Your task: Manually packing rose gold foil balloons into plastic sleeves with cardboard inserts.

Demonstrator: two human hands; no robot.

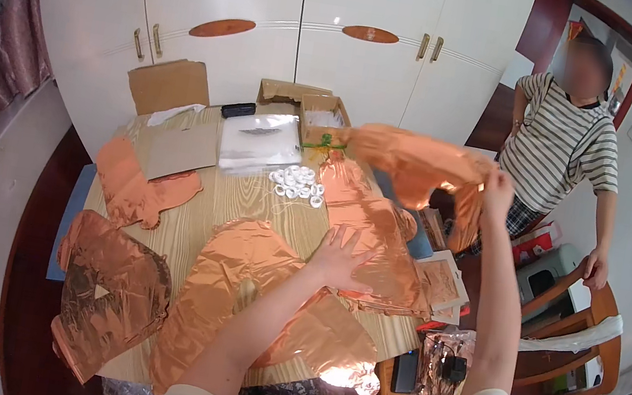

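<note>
A flat copper-coloured foil balloon (417, 162) is lifted over the far right of the table, with my right hand (498, 195) closed on its right end. My left hand (341, 261) presses down with spread fingers on another flat foil balloon (377, 232) lying on the table. Closer to me, a curved foil balloon (230, 267) lies partly under my left forearm. At the left are a shiny creased foil balloon (111, 289) and a smaller foil piece (135, 190). Which digit or letter shapes they form I cannot tell.
White ribbon rolls (297, 184) lie beyond my left hand, next to a stack of clear plastic bags (260, 143) and a small cardboard box (324, 120). A person in a striped shirt (560, 145) stands at the right, one hand on a wooden chair (605, 305). A black phone-like device (405, 371) lies near right.
</note>
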